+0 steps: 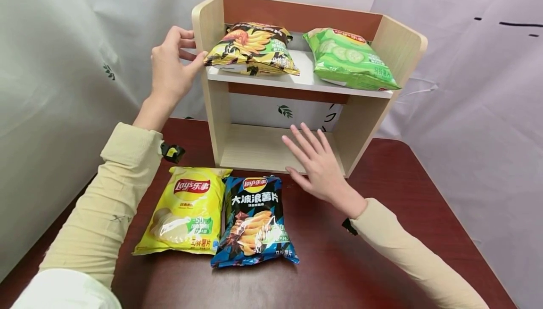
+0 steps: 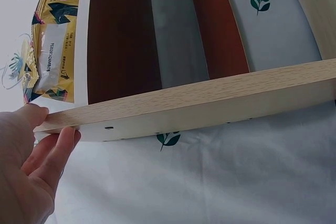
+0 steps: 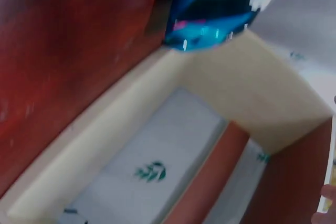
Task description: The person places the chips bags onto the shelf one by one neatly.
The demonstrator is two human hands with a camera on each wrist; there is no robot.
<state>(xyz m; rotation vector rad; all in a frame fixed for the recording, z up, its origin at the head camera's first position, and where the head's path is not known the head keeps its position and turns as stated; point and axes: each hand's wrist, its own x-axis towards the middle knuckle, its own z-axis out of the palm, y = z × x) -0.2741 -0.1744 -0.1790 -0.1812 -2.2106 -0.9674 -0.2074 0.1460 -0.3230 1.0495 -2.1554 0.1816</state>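
My left hand grips the upper left side panel of a small wooden two-tier shelf. In the left wrist view its thumb lies on one face of the panel and the fingers on the other. My right hand is spread with straight fingers in front of the lower tier, holding nothing. On the upper tier lie a black-and-yellow chip bag, close by my left thumb, and a green cucumber chip bag. A yellow Lay's chip bag and a blue-and-black chip bag lie side by side before the shelf.
The shelf stands on a dark red-brown table. White cloth with leaf prints hangs behind and along the sides. A thin white cable shows beside the shelf's right panel.
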